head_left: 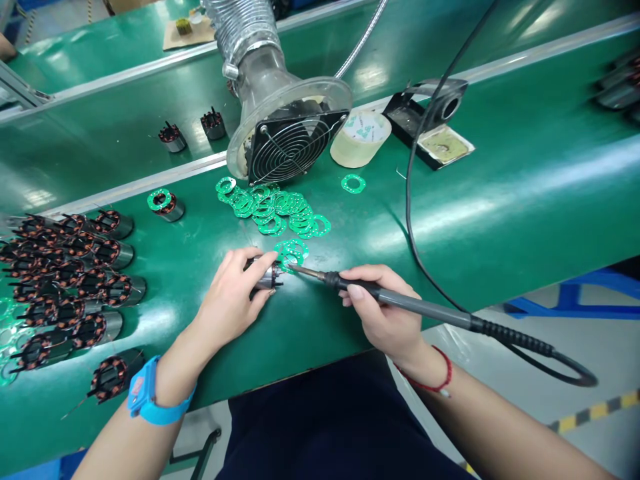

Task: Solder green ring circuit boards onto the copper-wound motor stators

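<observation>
My left hand [234,293] is closed around a motor stator [265,275] lying on its side on the green bench, its pins facing right. In my right hand [383,307] is a soldering iron [425,307], held like a pen. The iron's tip points left and meets the edge of a few green ring-shaped circuit boards [295,251] beside the stator's pins. Whether the tip touches a pin or a board I cannot tell. A larger pile of ring boards [280,208] lies just behind.
Many stators [75,280] stand in rows at left; one stator [171,208] carries a ring board. A fume extractor [293,147] hangs over the back. Behind right are a tape roll [357,143] and a soldering iron stand [430,123]. The iron's black cable [411,200] crosses the bench.
</observation>
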Demonstrator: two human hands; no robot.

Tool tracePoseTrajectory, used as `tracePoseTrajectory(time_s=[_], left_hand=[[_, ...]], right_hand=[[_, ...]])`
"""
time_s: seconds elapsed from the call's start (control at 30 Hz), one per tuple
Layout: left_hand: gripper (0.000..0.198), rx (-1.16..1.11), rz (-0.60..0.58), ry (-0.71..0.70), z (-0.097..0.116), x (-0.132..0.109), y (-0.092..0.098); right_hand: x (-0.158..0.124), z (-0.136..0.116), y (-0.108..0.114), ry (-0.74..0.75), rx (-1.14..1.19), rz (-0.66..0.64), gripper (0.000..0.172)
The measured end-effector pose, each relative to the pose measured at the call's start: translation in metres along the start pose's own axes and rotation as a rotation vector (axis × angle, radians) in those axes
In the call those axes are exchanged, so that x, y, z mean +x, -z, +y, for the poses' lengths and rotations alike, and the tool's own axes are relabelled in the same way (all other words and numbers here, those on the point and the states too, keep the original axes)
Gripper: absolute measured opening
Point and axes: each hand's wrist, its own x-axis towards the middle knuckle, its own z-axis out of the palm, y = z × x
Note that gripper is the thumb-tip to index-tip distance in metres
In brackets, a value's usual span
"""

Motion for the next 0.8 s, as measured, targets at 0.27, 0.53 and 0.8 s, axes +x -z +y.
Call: tracePoseTrajectory(time_s=[0.27, 0.53, 0.8], left_hand=[[0.046, 0.031, 0.009, -0.011, 0.000, 0.001, -0.002], [0.044, 0.028, 0.019, 0.022, 0.002, 0.001, -0.001], [0.044, 0.016, 0.015, 0.034, 0.000, 0.000, -0.001]], right_hand=[[0.006, -0.014, -0.002, 0.182, -0.042, -0.016, 0.010], [0.004, -0.012, -0.002, 0.225, -0.060, -0.019, 0.008], [0.005, -0.013, -0.002, 0.171, -0.114, -0.052, 0.004]])
